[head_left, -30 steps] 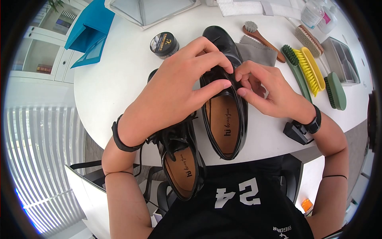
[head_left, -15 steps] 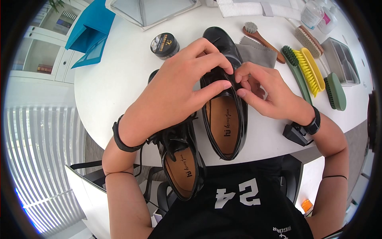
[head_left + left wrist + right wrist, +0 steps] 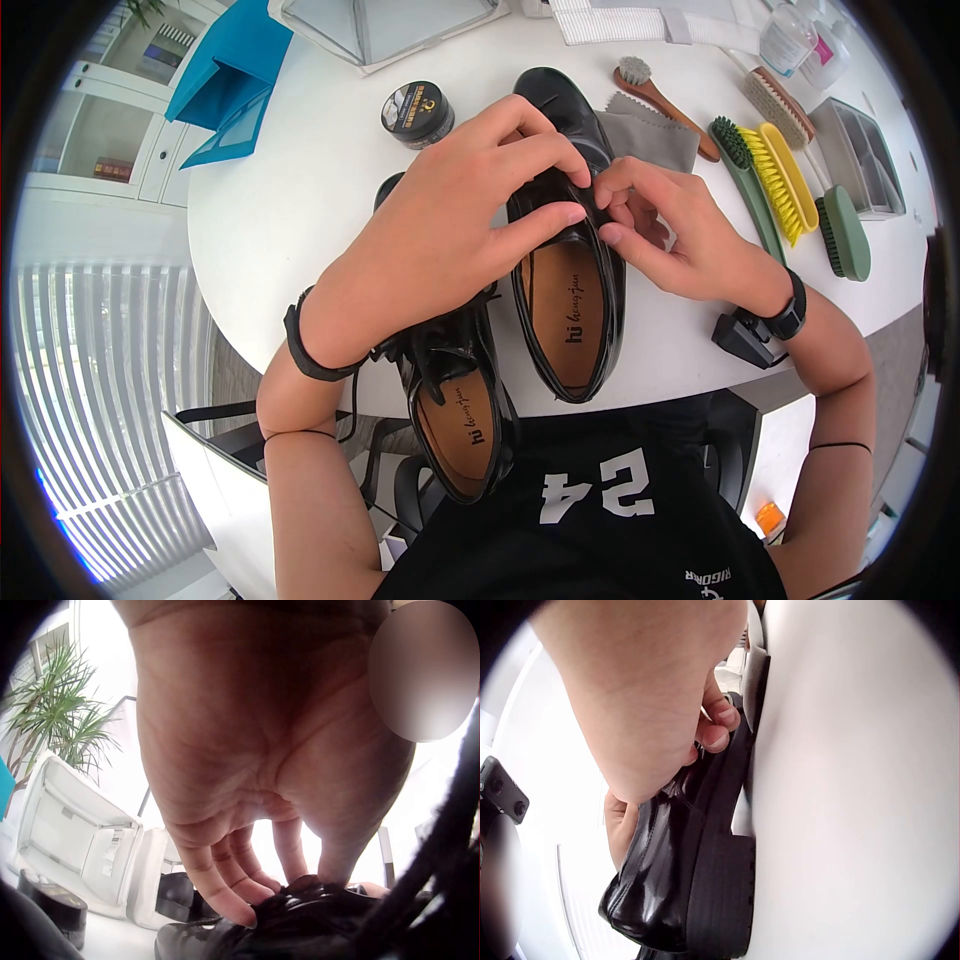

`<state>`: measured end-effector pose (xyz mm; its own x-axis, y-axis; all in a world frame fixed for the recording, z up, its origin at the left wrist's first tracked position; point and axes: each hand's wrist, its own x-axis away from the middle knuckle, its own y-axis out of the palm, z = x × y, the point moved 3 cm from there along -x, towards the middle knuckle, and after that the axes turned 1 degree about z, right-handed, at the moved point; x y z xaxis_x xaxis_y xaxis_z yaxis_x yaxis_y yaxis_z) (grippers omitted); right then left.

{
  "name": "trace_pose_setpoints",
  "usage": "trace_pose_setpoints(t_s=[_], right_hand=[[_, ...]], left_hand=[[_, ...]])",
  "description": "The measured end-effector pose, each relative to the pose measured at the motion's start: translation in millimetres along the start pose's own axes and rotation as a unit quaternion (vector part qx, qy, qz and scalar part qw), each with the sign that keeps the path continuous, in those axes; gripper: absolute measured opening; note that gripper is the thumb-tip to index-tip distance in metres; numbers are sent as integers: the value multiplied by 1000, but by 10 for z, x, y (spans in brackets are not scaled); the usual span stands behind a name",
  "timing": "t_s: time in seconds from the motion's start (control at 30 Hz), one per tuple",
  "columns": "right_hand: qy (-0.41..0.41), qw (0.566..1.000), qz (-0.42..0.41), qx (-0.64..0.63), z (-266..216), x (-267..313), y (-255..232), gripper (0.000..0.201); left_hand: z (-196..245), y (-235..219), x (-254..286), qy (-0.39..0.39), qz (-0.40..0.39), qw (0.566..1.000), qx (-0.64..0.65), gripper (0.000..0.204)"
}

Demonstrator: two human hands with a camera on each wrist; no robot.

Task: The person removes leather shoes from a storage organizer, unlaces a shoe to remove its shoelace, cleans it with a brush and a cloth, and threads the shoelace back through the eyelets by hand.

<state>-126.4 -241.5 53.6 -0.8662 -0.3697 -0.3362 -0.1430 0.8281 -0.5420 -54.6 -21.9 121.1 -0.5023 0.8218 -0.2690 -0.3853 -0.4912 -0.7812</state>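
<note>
A glossy black dress shoe point(image 3: 612, 350) with a tan insole stands on the white table, toe pointing away. My left hand point(image 3: 440, 215) arches over its lacing area, thumb and fingers gripping the upper from the left. The left wrist view has those fingertips point(image 3: 241, 911) down on the black leather. From the right, my right hand point(image 3: 685, 225) pinches at the opening's edge near the laces, the other fingers curled. Along the shoe's side, the right wrist view shows its fingertips point(image 3: 718, 739). A second black shoe point(image 3: 505, 410), with laces, lies to the left, partly under my left forearm.
Beyond my left hand is a round polish jar point(image 3: 418, 114). A grey cloth point(image 3: 655, 140) and a wooden-handled brush point(image 3: 665, 100) lie right of the toe. Farther right are a yellow brush point(image 3: 785, 180), green brushes point(image 3: 848, 230) and a clear box point(image 3: 855, 150). A blue holder point(image 3: 225, 80) stands back left.
</note>
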Motion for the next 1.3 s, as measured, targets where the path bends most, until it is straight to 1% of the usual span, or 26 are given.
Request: trace_pose_setpoints(t_s=[0.63, 1.3], right_hand=[[-8, 1000, 8, -11, -6, -4, 5, 19], [3, 1000, 6, -19, 6, -1, 8, 19]], left_hand=[[3, 20, 5, 6, 6, 1000, -4, 24], [15, 18, 6, 12, 9, 1000, -14, 22]])
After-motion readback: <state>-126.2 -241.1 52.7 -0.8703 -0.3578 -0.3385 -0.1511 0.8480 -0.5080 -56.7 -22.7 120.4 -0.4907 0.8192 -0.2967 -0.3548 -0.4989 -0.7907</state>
